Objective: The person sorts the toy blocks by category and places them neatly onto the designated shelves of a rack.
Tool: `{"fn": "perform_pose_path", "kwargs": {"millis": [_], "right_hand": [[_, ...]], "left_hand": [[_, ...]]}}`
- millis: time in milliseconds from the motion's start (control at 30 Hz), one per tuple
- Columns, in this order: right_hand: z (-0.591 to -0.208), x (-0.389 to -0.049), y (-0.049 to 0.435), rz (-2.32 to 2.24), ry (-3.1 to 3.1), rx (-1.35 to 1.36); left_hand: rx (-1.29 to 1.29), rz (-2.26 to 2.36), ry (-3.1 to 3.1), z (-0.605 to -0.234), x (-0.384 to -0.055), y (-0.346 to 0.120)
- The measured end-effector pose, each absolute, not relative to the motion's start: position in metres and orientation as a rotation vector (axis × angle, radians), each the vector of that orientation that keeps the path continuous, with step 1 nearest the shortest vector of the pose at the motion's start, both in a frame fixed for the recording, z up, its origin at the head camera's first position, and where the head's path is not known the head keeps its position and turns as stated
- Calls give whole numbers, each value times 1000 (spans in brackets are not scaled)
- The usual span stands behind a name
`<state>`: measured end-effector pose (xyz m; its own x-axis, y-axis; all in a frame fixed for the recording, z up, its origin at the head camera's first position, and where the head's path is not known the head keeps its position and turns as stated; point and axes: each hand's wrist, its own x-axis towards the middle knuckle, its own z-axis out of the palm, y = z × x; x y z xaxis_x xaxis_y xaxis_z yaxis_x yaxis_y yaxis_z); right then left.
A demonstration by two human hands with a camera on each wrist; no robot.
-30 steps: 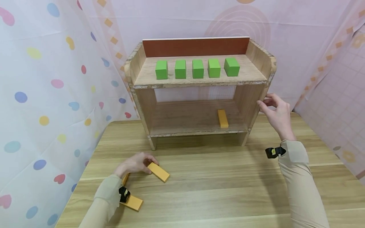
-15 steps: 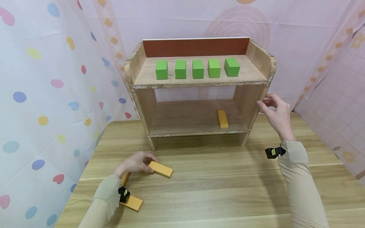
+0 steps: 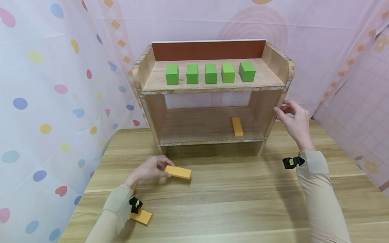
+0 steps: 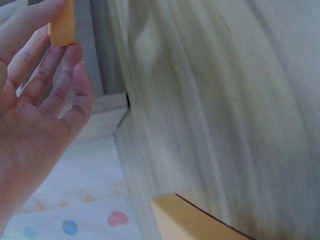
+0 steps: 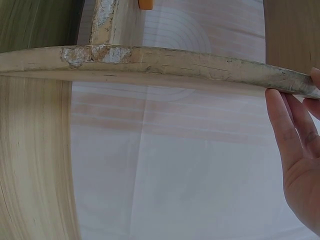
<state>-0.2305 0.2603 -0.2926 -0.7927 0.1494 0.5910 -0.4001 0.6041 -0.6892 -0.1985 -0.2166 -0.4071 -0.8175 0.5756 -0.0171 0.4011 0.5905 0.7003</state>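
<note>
My left hand (image 3: 150,168) pinches one end of a flat orange block (image 3: 178,172) between thumb and fingers. The block is lifted a little off the table, in front of the shelf's left leg; the left wrist view shows its end (image 4: 63,27) at the fingertips. My right hand (image 3: 296,123) holds the right side panel of the wooden shelf (image 3: 212,88), thumb at the panel's edge. In the right wrist view, fingers (image 5: 285,125) touch that panel (image 5: 200,65). One orange block (image 3: 237,126) lies on the lower shelf, toward the right.
Several green blocks (image 3: 211,73) stand in a row on the upper shelf. Another orange block (image 3: 143,217) lies on the table (image 3: 231,202) by my left wrist, and a further orange piece (image 3: 135,187) is mostly hidden under that arm. Patterned cloth (image 3: 60,67) hangs behind and left.
My left hand has turned the orange block nearly level, raised it off the table and moved it right and toward the shelf. My right hand has stayed on the side panel.
</note>
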Motion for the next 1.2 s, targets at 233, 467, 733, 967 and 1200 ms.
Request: {"fn": "perform_pose_path", "kwargs": {"millis": [233,467,733,967,1200], "right_hand": [[-294,-231,261,1155,-2219,200],[-294,-232,261,1166,-2217,200],[-293,-232,260,1168,-2216,197],[-294,-231,261,1163,-2216,197],[-293,-230,261,1165,-2217,199]], "left_hand": [[801,1115,2650,-397,-197,-197],[824,1191,2778,-386,-191,-173],[823,1303,2899,-383,-190,-148],[758,1395,2991,-385,-195,-127],[708,1448,3145,-389,-198,-105]]}}
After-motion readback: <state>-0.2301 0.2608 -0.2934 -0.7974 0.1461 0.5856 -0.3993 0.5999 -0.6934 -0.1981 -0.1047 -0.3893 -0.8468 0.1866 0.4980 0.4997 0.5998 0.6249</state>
